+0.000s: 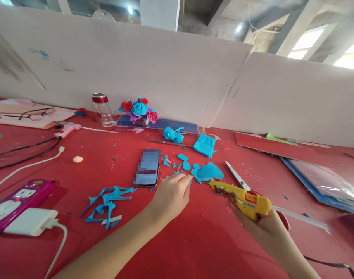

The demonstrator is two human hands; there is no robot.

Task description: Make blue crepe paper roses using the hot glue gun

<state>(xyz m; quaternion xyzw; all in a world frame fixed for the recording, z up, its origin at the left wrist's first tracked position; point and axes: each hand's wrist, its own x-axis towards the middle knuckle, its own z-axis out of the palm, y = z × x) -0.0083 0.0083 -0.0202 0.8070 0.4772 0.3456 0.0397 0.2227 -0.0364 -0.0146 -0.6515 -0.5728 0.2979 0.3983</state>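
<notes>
My right hand (261,223) is closed round the handle of a yellow hot glue gun (240,197), with a clear glue stick (301,217) sticking out of its back. The gun's nozzle points left, close to my left fingertips. My left hand (173,192) is pinched at the edge of a small blue paper petal (195,171); the fingers partly hide the grip. Just behind the nozzle lies a larger blue petal piece (211,170). Other cut blue petals (186,166) lie beyond my left hand. Scissors (236,174) rest partly behind the glue gun, blades open.
A phone (147,168) and blue scraps (109,201) lie left of my hands. Further back are blue paper flowers (173,135), a stack of blue squares (205,145), a small flower pot (143,121) and a bottle (105,112). A power strip (25,199) stands at left, folders (325,182) at right.
</notes>
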